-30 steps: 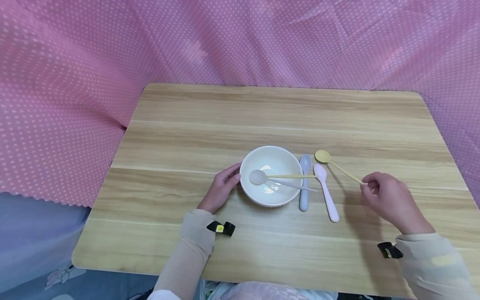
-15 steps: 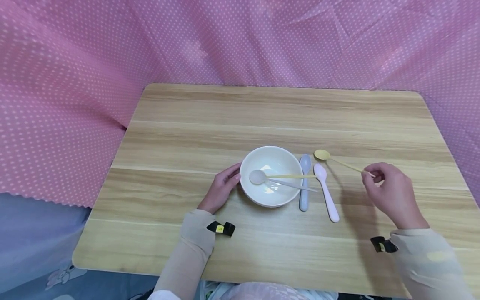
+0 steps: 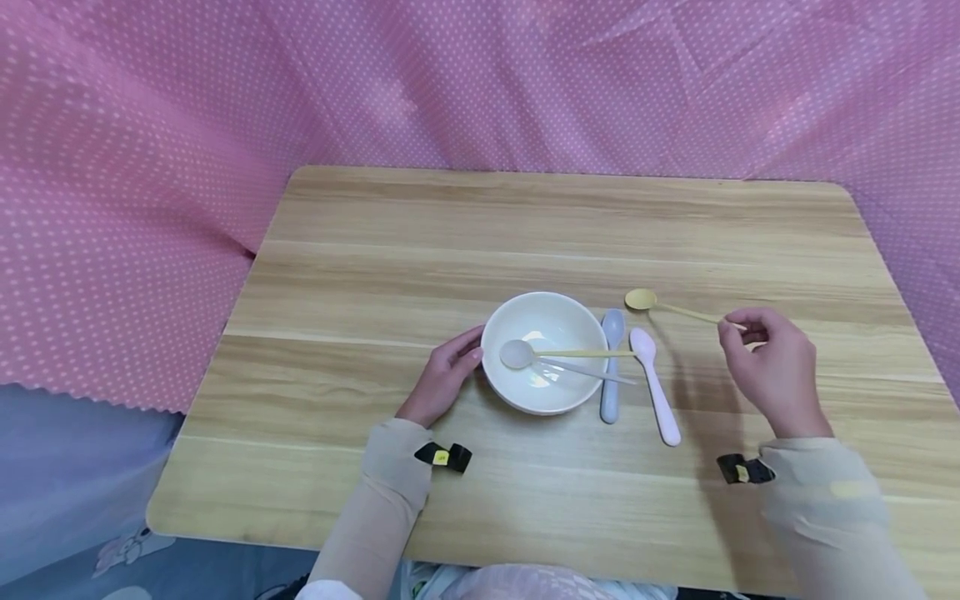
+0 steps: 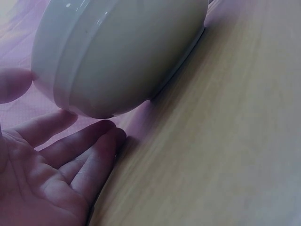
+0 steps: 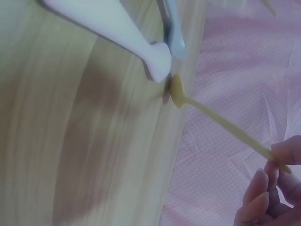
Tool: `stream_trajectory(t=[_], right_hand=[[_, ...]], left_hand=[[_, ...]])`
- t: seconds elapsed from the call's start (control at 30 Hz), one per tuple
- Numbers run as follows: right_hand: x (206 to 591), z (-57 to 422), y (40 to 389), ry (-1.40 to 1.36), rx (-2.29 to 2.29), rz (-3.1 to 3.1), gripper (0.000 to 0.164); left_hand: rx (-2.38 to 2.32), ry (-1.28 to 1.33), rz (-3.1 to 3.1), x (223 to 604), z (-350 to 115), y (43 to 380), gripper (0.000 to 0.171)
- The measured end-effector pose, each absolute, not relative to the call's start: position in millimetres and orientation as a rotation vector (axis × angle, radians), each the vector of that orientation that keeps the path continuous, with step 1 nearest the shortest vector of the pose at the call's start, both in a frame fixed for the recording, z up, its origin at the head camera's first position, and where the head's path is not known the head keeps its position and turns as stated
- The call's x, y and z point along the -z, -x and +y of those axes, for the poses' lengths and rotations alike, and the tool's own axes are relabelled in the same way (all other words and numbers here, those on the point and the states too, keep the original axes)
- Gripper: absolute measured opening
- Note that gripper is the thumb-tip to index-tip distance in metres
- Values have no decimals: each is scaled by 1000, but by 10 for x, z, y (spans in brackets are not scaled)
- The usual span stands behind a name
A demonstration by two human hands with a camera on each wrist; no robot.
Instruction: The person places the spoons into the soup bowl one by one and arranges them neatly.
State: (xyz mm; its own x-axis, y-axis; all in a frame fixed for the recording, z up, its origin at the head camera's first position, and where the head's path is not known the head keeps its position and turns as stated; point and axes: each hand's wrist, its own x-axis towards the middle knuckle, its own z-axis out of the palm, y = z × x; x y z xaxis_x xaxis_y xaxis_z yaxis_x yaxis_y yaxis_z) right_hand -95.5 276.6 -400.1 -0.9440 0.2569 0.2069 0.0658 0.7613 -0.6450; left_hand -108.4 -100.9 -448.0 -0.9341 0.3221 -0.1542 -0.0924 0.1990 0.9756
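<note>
My right hand (image 3: 776,358) pinches the handle end of a yellow spoon (image 3: 682,312) between thumb and fingers. The spoon slants down to the left, its head low over the table, as the right wrist view shows. My left hand (image 3: 441,379) touches the left outer side of a white bowl (image 3: 543,312) with thumb and fingertips, the fingers fairly straight. Across the bowl lie a pale translucent spoon (image 3: 517,354) and a yellow handle (image 3: 581,353), whose far end is hidden under the pale spoon's head. Both handles stick out over the right rim.
Just right of the bowl a grey-blue spoon (image 3: 610,400) lies on the wooden table (image 3: 375,267). Beside it rests a pale pink spoon (image 3: 660,408), between the bowl and my right hand. A pink dotted cloth (image 3: 480,83) hangs behind the table.
My right hand has moved away from me and slightly left, bringing the yellow spoon along; its handle now lies flatter in the head view. The left hand and bowl have stayed in place.
</note>
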Motion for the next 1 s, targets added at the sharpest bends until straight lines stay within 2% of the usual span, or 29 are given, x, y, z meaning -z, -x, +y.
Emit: stream_trajectory(t=[0.3, 0.47, 0.63, 1.0], right_hand=[[4042, 2737, 1048, 435, -1144, -2571, 19], [4034, 2733, 1066, 488, -1196, -2533, 18], [4014, 2727, 1071, 494, -1213, -2505, 12], [3994, 2704, 1076, 417, -1244, -2429, 11]], left_hand=[[-1772, -216, 2165, 4477, -1012, 1090, 46], [-1814, -220, 2138, 4665, -1029, 1147, 45], [-1878, -262, 2136, 4790, -1034, 1174, 45], [-1868, -274, 2143, 4782, -1037, 1178, 45]])
